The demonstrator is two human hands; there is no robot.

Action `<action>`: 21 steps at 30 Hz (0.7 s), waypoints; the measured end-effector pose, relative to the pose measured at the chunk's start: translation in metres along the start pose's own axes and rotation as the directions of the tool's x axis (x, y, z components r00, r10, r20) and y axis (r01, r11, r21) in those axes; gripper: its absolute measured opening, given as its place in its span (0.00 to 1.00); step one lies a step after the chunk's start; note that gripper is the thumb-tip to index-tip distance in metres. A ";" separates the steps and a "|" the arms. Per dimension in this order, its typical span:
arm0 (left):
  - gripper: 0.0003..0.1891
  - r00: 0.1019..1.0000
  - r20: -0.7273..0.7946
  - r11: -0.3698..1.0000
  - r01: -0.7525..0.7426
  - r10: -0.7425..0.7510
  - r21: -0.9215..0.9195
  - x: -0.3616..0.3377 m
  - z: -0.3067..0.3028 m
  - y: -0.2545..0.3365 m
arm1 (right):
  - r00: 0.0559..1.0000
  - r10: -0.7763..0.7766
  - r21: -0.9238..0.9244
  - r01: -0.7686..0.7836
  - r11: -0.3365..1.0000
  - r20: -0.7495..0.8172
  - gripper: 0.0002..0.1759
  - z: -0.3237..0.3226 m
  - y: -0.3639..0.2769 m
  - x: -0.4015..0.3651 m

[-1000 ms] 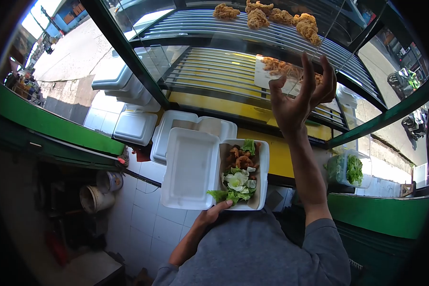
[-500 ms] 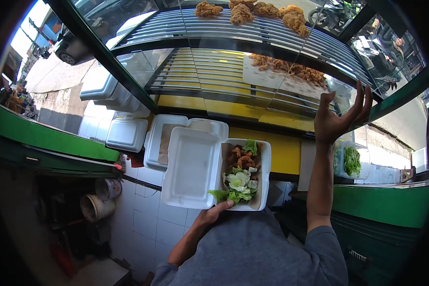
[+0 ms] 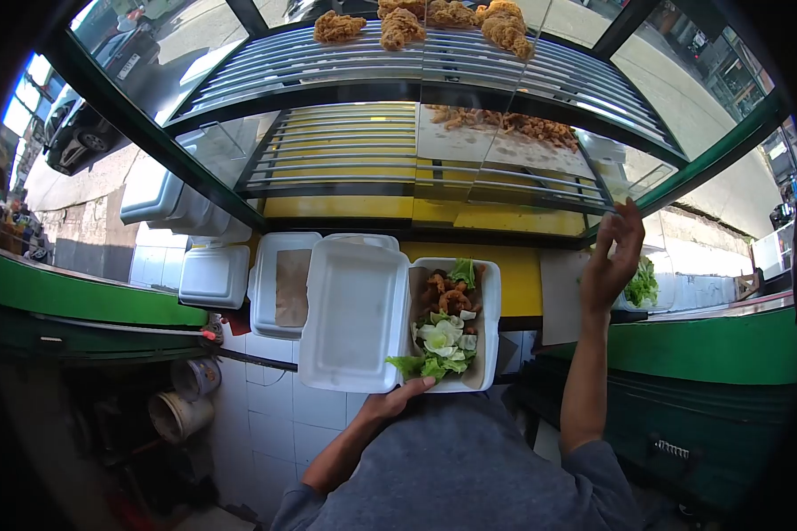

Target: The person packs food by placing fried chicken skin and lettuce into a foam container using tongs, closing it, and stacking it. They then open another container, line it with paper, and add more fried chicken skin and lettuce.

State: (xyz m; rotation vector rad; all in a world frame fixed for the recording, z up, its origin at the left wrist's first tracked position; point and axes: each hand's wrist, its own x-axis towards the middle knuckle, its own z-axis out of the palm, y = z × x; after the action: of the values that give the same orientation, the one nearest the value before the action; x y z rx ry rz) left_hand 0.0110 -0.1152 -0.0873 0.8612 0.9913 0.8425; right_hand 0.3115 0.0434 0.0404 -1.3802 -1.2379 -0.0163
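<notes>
My left hand (image 3: 397, 400) grips the near edge of an open white foam takeout box (image 3: 354, 314), its thumb on the rim. In the box's right half, lined with brown paper, lie fried chicken pieces (image 3: 452, 296) and lettuce leaves (image 3: 443, 341). The left half, the lid, is bare. My right hand (image 3: 615, 257) is raised at the right with bent fingers, thumb apart, and nothing visible in it. It is in front of a clear tub of lettuce (image 3: 642, 283), which it partly hides.
A glass display case (image 3: 328, 190) with wire racks stands ahead, with large fried chicken pieces (image 3: 403, 28) above and smaller fried pieces (image 3: 540, 131) below. Closed foam boxes (image 3: 214, 276) are stacked at the left. A brown paper sheet (image 3: 562, 296) hangs over the yellow counter edge.
My right hand has come down from the display case glass towards the lettuce tub, its fingers closer together. My left hand still holds the box. The view has shifted slightly.
</notes>
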 end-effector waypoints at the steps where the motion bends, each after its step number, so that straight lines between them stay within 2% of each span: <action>1: 0.25 1.000 0.006 0.999 0.006 -0.006 0.038 0.000 0.001 0.005 | 0.979 0.114 0.163 -0.142 0.976 0.171 0.20 -0.006 0.002 -0.022; 2: 0.25 0.999 0.014 0.999 0.046 -0.047 0.015 0.003 0.003 0.009 | 0.916 0.192 0.294 -0.302 0.907 0.351 0.19 -0.012 0.004 -0.046; 4: 0.25 0.991 0.030 0.991 0.127 -0.127 -0.028 0.013 0.009 0.016 | 0.750 0.334 0.278 -0.559 0.782 0.571 0.20 -0.026 0.013 -0.096; 5: 0.24 0.972 -0.001 0.967 0.233 -0.235 -0.104 0.033 0.001 -0.034 | 0.646 0.385 0.249 -0.671 0.699 0.659 0.21 -0.031 0.019 -0.116; 6: 0.23 0.979 0.010 0.977 0.203 -0.202 -0.064 0.042 0.009 -0.014 | 0.529 0.420 0.207 -0.769 0.605 0.738 0.23 -0.034 0.022 -0.132; 8: 0.22 0.985 -0.017 0.985 0.170 -0.171 -0.040 0.047 0.024 0.011 | 0.555 0.409 0.229 -0.753 0.617 0.724 0.26 -0.030 0.014 -0.154; 9: 0.21 0.988 0.008 0.986 0.156 -0.155 -0.056 0.052 0.025 0.007 | 0.505 0.420 0.226 -0.800 0.555 0.754 0.25 -0.030 0.017 -0.162; 10: 0.21 0.990 0.033 0.987 0.142 -0.140 -0.070 0.057 0.027 0.005 | 0.505 0.487 0.220 -0.820 0.528 0.713 0.24 -0.027 0.015 -0.168; 11: 0.20 0.996 0.005 0.996 0.085 -0.085 0.020 0.060 0.030 0.005 | 0.500 0.503 0.185 -0.815 0.549 0.705 0.24 -0.026 0.022 -0.172; 14: 0.20 0.992 -0.014 0.988 0.128 -0.127 0.081 0.072 0.032 -0.004 | 0.521 0.518 0.074 -0.750 0.658 0.678 0.22 -0.025 0.036 -0.175; 15: 0.21 0.997 -0.039 0.990 0.075 -0.071 0.117 0.074 0.037 -0.004 | 0.535 0.511 0.035 -0.713 0.700 0.673 0.22 -0.023 0.040 -0.170; 18: 0.19 0.974 -0.225 0.969 0.070 -0.015 0.237 0.076 0.050 -0.007 | 0.587 0.474 0.054 -0.663 0.747 0.656 0.19 -0.015 0.049 -0.156; 21: 0.32 0.979 -0.201 0.961 0.039 0.018 0.274 0.075 0.048 -0.015 | 0.561 0.443 0.041 -0.650 0.759 0.700 0.17 -0.010 0.063 -0.144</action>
State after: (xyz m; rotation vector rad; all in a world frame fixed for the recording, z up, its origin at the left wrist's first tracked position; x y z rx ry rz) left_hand 0.0815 -0.0652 -0.1118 1.0204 1.3134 0.8046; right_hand 0.2963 -0.0356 -0.0947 -1.4965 -1.2196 1.1710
